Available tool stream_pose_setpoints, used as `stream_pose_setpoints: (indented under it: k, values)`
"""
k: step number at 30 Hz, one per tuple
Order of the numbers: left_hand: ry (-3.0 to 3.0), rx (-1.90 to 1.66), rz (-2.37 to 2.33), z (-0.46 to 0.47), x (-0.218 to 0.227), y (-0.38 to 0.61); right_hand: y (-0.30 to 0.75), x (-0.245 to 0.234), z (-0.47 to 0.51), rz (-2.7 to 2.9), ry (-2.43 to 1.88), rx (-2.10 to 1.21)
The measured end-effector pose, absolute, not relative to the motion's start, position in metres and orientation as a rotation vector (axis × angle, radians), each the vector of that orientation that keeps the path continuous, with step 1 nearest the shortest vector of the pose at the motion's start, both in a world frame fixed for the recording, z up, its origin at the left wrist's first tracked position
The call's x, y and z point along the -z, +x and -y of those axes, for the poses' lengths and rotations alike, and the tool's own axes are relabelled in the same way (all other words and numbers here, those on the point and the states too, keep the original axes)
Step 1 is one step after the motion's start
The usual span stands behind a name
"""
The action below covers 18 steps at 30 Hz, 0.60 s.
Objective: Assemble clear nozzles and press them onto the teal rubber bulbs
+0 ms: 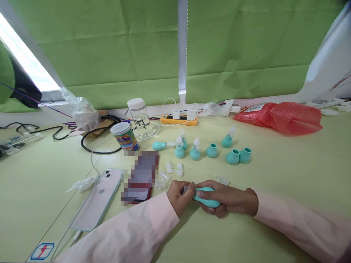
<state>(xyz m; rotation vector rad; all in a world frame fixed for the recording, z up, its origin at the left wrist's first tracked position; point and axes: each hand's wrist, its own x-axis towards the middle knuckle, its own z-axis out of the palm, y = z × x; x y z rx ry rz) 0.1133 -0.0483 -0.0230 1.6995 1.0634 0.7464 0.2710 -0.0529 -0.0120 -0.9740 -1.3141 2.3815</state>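
I had the teal squeeze bulb in the right hand, fingers wrapped about its round belly, apparently to brace it against the left hand, which was closed around a translucent piece at the neck. Both hands were right of the red-cased phone. White tips lay just right of that phone, perhaps for easy reach; other bulbs were beyond them, mostly upright. Fingers hid the joint, so I couldn't tell whether it was seated; the phone's screen was pixelated.
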Motion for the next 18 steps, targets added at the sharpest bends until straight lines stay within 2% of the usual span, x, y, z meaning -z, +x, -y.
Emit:
stream_pose_setpoints:
  k: [4, 9, 12, 14, 18]
  values:
    - [1.599, -0.821, -0.964, 0.049, 0.026, 0.112, 0.268, 0.011, 0.051, 1.165, -0.844, -2.508]
    - [1.525, -1.118, -0.863, 0.052, 0.027, 0.112, 0.265, 0.011, 0.047, 0.958, -0.799, -2.480]
    - [1.596, -1.148, -0.910, 0.052, 0.026, 0.113, 0.265, 0.010, 0.044, 1.095, -0.871, -2.411]
    - [1.625, -1.214, -0.903, 0.052, 0.026, 0.113, 0.270, 0.002, 0.040, 1.374, -0.997, -2.228]
    - [1.560, -1.309, -0.947, 0.052, 0.025, 0.114, 0.292, -0.026, 0.030, 1.979, -1.202, -1.463]
